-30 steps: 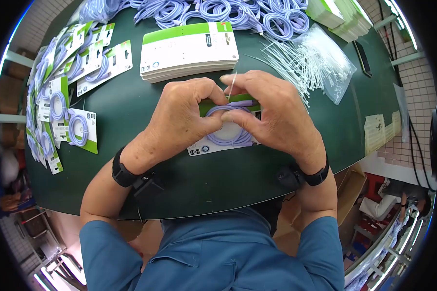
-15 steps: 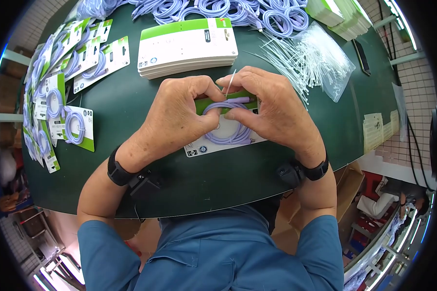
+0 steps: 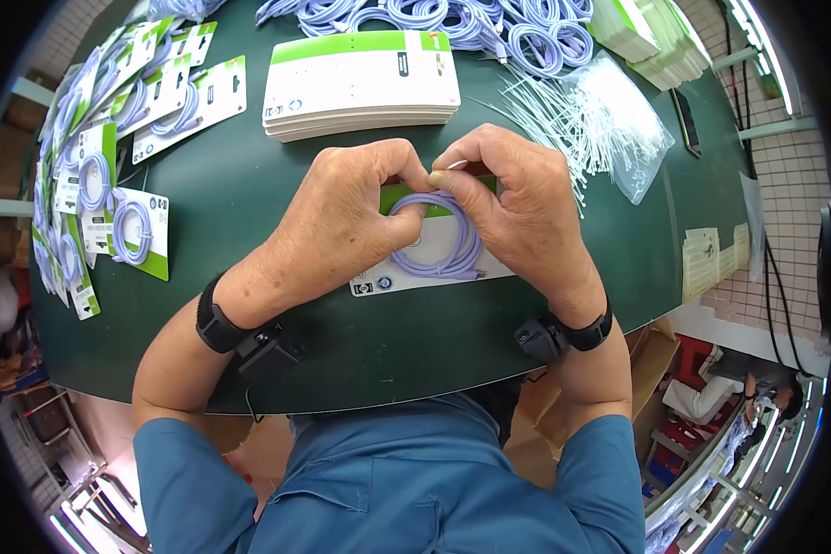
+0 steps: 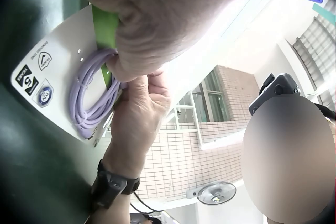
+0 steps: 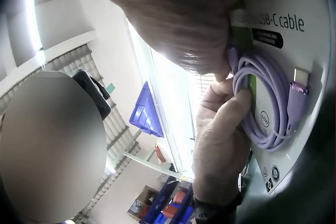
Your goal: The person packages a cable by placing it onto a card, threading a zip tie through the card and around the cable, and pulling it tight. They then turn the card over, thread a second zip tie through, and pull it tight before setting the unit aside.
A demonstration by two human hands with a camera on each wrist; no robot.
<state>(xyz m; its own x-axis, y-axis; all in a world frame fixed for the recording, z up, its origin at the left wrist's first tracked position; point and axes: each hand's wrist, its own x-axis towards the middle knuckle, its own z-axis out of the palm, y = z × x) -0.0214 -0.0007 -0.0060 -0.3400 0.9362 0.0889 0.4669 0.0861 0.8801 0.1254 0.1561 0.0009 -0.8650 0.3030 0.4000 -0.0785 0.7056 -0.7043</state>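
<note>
At the left of the frame, carded lilac cables (image 3: 97,152) lie heaped on the green desk (image 3: 222,185). Left of centre, the left hand (image 3: 342,212) pinches the upper side of a coiled lilac cable (image 3: 469,245) between thumb and fingers. A stack of cards (image 3: 360,83) sits at upper centre, and below it the coil rests on a white-and-green card (image 3: 379,280). Right of centre, the right hand's (image 3: 522,198) thumb and forefinger clamp a white tie (image 3: 458,164); more ties (image 3: 577,120) spread at upper right.
</note>
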